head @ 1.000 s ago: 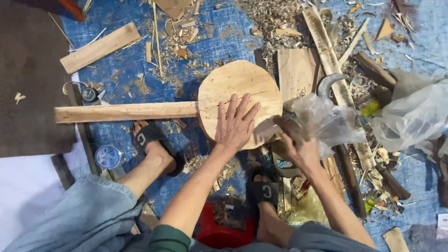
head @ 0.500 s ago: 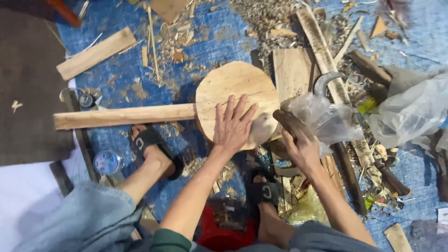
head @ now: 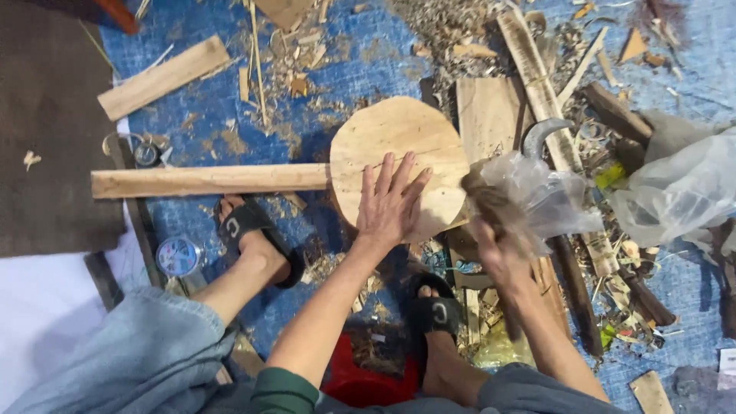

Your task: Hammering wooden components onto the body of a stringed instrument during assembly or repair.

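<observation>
- Round wooden disc (head: 399,146): lies flat at centre frame on the blue tarp (head: 337,61) that covers the floor. A long wooden handle (head: 207,181) runs from its left edge toward the left of the frame.
- Left hand (head: 391,203): open, fingers spread, palm pressed flat on the lower half of the disc. Nothing is held in this grip.
- Right hand (head: 498,245): just right of the disc's lower right edge and blurred. The fingers appear closed on a brown, fibrous-looking wad (head: 487,201); what the wad is cannot be told.
- Clear plastic bag (head: 548,195): crumpled, immediately right of the right hand and touching the wad. Its contents cannot be made out.
- Second plastic bag (head: 682,192): larger, at the right edge of the frame. Contents not visible.
- Curved metal blade (head: 540,134): rises above the first bag, right of the disc.
- Flat plank (head: 487,115): lies against the upper right edge of the disc.
- Short board (head: 162,77): upper left of the frame, well apart from the disc.
- Small round tin (head: 178,255): lower left, beside the left sandalled foot (head: 253,230).
- Red container (head: 368,379): bottom centre, between the legs. Wood shavings lie inside it.
- Shavings and offcuts: scattered across the upper and right parts of the tarp.
</observation>
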